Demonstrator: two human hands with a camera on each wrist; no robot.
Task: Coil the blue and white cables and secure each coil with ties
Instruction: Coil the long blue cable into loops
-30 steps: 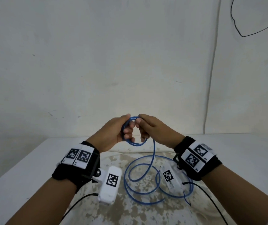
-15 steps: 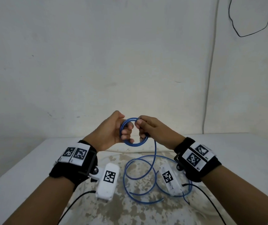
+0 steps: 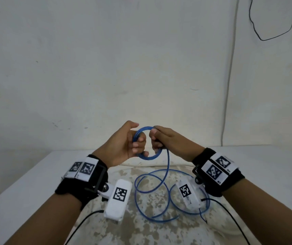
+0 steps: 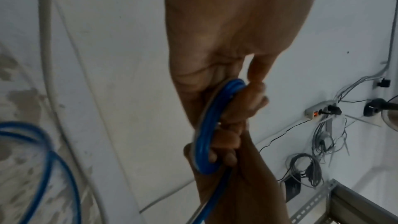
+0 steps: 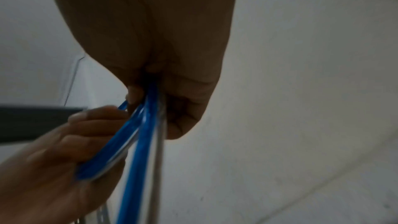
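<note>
A small coil of blue cable (image 3: 148, 157) is held in the air above the table between both hands. My left hand (image 3: 131, 144) grips the coil's left side with curled fingers (image 4: 247, 108). My right hand (image 3: 159, 140) pinches its right side, and the cable (image 5: 148, 125) runs out from under those fingers. From the coil a strand drops to loose blue loops (image 3: 152, 188) lying on the mottled cloth. No white cable or ties can be made out.
The white table (image 3: 26, 188) carries a stained cloth (image 3: 141, 232) in the middle. A wall stands close behind. Thin black leads (image 3: 83, 225) trail from the wrist cameras across the table. A power strip (image 4: 318, 111) and tangled wires hang on a side wall.
The coil has grown slightly wider and the hands have moved a little apart. My left thumb has lifted off the coil's top. The loose loops on the cloth shifted slightly.
</note>
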